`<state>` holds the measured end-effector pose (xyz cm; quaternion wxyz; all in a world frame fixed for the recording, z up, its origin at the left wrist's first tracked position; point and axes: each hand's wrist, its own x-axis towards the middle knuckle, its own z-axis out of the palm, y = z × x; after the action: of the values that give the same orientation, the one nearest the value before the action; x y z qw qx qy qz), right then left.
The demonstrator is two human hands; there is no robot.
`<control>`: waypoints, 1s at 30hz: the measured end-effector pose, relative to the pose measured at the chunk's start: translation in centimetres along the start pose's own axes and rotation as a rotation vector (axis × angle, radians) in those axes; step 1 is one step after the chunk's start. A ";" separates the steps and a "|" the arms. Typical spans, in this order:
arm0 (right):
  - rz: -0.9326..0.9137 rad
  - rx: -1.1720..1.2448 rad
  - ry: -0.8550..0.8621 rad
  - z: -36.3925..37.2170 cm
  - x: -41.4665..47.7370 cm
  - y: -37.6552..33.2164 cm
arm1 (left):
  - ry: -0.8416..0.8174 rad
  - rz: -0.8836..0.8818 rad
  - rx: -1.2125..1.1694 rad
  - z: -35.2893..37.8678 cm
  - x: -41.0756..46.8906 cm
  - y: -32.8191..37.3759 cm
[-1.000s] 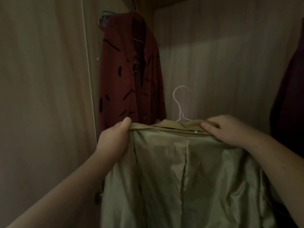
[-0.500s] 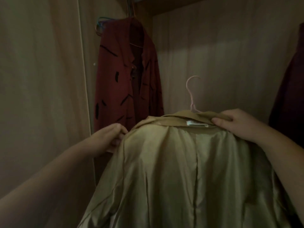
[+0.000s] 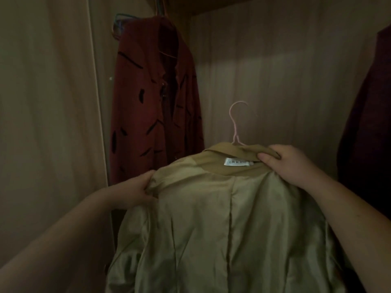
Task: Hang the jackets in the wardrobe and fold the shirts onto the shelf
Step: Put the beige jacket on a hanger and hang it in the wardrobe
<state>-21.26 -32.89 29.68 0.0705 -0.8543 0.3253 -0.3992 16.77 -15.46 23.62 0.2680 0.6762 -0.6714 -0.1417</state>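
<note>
Olive-tan lining fills the near field: the tan jacket (image 3: 211, 229) is held up with its inside facing the camera. A centre seam runs down it and the fabric has a sheen. Light is low.

Left hand (image 3: 135, 187) pinches the jacket's left shoulder edge, fingers curled into the cloth. Right hand (image 3: 289, 163) grips the collar at the right, thumb on the near side, fingers folded over the top. Both hands are occupied.

Collar is plain tan outer cloth, turned over. A white label (image 3: 237, 162) sits just below it, print too blurred to read. The pink hanger (image 3: 234, 123) is inside the shoulders; only its neck and hook show, rising above the collar and touching nothing.

Step, as judged: hanging stage for this jacket. It appears seated on the hanger, with the left shoulder being settled. It is within the wardrobe opening, between two hung garments, not yet on a rail. The rail is out of view above.

Next move calls for lifting the whole, one hand to the hanger neck, and hooking it over the rail in the gap. Risk: the slick lining may slip off the left shoulder once released.

Farther back, a red jacket (image 3: 156, 98) with black dashes hangs at far left, a blue hanger (image 3: 120, 20) at its top. A dark garment (image 3: 364, 123) hangs at the right edge. The wardrobe back panel (image 3: 275, 70) is pale wood grain.
</note>
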 end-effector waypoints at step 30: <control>0.008 -0.433 0.267 6.1 7.7 -7.2 | 0.536 0.322 0.012 -8.2 7.0 9.0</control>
<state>-9.61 -32.83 33.22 -0.1564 -0.7879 0.4129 -0.4293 14.20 -20.54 36.48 0.4505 0.5762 -0.6761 0.0896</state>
